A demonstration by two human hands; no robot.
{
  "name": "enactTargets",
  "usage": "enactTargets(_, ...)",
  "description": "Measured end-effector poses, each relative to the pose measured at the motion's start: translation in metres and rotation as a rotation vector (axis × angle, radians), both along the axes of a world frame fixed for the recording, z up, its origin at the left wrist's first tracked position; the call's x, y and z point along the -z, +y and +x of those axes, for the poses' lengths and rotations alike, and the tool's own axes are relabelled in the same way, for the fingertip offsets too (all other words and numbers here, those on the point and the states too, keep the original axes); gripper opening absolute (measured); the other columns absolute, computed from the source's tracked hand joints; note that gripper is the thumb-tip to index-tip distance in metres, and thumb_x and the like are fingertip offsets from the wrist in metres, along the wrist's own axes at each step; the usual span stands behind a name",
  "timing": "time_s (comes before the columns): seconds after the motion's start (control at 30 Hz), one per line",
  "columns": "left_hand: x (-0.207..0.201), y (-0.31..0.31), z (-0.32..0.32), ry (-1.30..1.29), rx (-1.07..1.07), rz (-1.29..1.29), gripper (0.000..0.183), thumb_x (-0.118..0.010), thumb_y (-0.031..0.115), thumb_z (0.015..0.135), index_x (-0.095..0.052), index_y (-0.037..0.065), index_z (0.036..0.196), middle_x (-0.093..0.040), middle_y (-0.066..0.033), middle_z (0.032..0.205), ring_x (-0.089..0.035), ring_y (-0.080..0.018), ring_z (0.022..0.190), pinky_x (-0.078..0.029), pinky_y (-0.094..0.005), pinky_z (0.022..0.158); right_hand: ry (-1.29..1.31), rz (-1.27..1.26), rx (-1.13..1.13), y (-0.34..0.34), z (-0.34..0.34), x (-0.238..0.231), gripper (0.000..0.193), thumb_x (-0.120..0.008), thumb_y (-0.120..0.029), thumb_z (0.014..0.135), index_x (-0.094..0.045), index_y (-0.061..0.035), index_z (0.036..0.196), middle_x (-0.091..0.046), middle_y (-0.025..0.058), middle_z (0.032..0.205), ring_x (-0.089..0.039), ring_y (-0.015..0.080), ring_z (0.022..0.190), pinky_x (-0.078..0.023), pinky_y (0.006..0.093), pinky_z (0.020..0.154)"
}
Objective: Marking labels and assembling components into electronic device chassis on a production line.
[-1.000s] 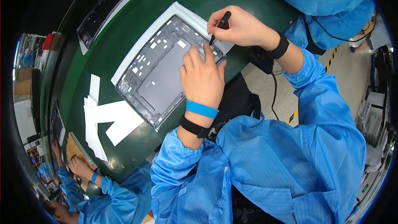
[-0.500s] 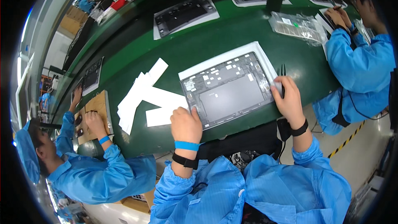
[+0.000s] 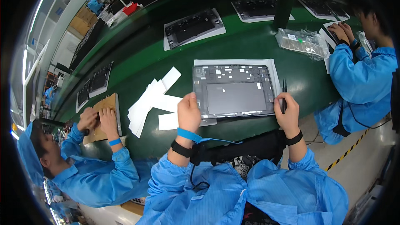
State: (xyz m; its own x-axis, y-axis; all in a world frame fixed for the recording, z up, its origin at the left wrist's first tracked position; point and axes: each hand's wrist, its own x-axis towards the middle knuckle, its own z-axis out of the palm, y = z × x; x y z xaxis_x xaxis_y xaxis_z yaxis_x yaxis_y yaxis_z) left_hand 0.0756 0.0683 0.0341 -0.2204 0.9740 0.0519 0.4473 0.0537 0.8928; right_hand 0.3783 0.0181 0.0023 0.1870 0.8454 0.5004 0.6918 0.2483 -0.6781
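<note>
A dark grey tablet housing (image 3: 236, 98), dotted with small white pads, is in front of me with its near edge tipped up. My left hand (image 3: 188, 114) is closed on its lower left edge. At the lower right edge, my right hand (image 3: 288, 114) grips the housing and also keeps black tweezers (image 3: 284, 86), points upward, in its fingers. Beneath the housing lies a white sheet (image 3: 273, 71), visible along its far and right sides. Several white paper strips (image 3: 146, 106) fan out left of my left hand.
Other tablet housings (image 3: 193, 29) lie on white sheets along the green bench (image 3: 246, 41). A clear plastic bag (image 3: 302, 43) rests at the far right. Co-workers in blue sit on both sides, the left one handling a brown board (image 3: 109, 103). A green post (image 3: 285, 6) stands at the back.
The housing has turned to lie squarer to me, and its near edge has come up off the sheet. Both hands have moved with it. On the left, the co-worker's hands have come together.
</note>
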Motion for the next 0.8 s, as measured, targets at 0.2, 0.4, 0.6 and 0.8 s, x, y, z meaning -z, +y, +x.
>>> enactTargets(0.2,-0.03,0.108,-0.17,0.06,-0.026,0.237,0.029,-0.055,0.028,0.101,-0.065,0.003,0.089,-0.055,0.0022,0.071,-0.05,-0.0084,0.064,-0.041,-0.0263,0.053,0.233,-0.05,0.052,-0.031,-0.011,0.016,0.007,-0.06,0.003,0.084,-0.059,0.0005,0.09,-0.06,0.0118,0.076,-0.058,0.0226,0.063,-0.046,0.0302,0.061)
enactTargets(0.4,-0.002,0.255,-0.458,0.263,-0.233,0.32,0.042,-0.046,0.038,0.103,-0.064,0.0,0.094,-0.062,-0.0067,0.079,-0.059,-0.0155,0.07,-0.046,-0.03,0.054,0.123,0.102,0.053,-0.03,-0.026,0.016,0.009,-0.061,0.004,0.082,-0.06,-0.0019,0.088,-0.055,0.0116,0.071,-0.054,0.023,0.056,-0.042,0.0312,0.053)
enactTargets(0.6,0.05,0.346,-0.548,0.606,-0.275,-0.056,0.047,-0.045,0.041,0.101,-0.064,-0.001,0.111,-0.07,-0.0163,0.098,-0.067,-0.032,0.091,-0.052,-0.0443,0.084,-0.086,0.148,0.1,-0.026,-0.024,0.013,0.013,-0.06,0.008,0.076,-0.06,-0.0024,0.085,-0.05,0.0113,0.066,-0.051,0.0269,0.052,-0.039,0.0347,0.049)
enactTargets(0.8,0.024,0.394,-0.597,1.656,-0.177,-0.201,0.047,-0.044,0.039,0.101,-0.061,0.002,0.124,-0.062,-0.0253,0.124,-0.058,-0.0433,0.115,-0.045,-0.0477,0.1,-0.042,0.076,0.096,-0.028,-0.023,0.01,0.013,-0.06,0.007,0.076,-0.061,-0.0034,0.085,-0.051,0.0111,0.066,-0.051,0.0278,0.052,-0.04,0.036,0.049)
